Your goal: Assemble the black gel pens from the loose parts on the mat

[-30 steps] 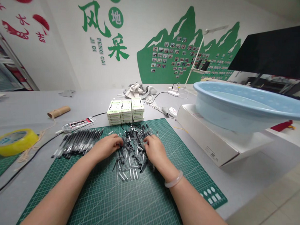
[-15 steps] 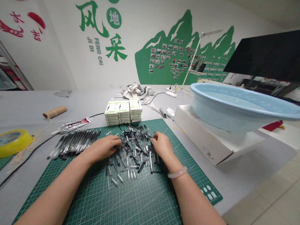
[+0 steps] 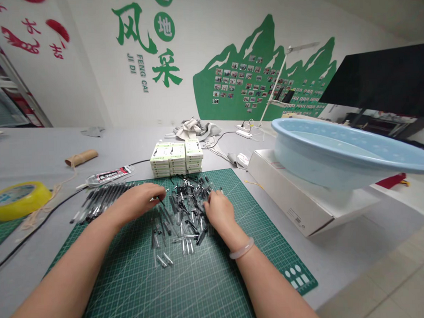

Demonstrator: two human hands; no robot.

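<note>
A loose pile of pen parts (image 3: 187,202), black and clear, lies on the green cutting mat (image 3: 161,292). My left hand (image 3: 138,202) is closed in a pinch at the pile's left edge, with a slim black and clear pen part (image 3: 160,200) showing at its fingertips. On the right edge of the pile rests my right hand (image 3: 219,215), fingers curled down among the parts; whatever they grip is hidden. Behind my left hand, a row of pens (image 3: 103,199) lies side by side, partly covered by my forearm.
Small white-and-green boxes (image 3: 177,158) are stacked behind the pile. To the right, a light blue basin (image 3: 303,166) sits on a white carton (image 3: 287,202). On the left lie yellow tape (image 3: 41,197), a cardboard tube (image 3: 81,158), a plastic packet (image 3: 109,175) and a black cable (image 3: 32,228).
My right hand has shifted left and inward over the pile's right side. My left hand has moved slightly left and up, bringing a pen part into view at its fingertips.
</note>
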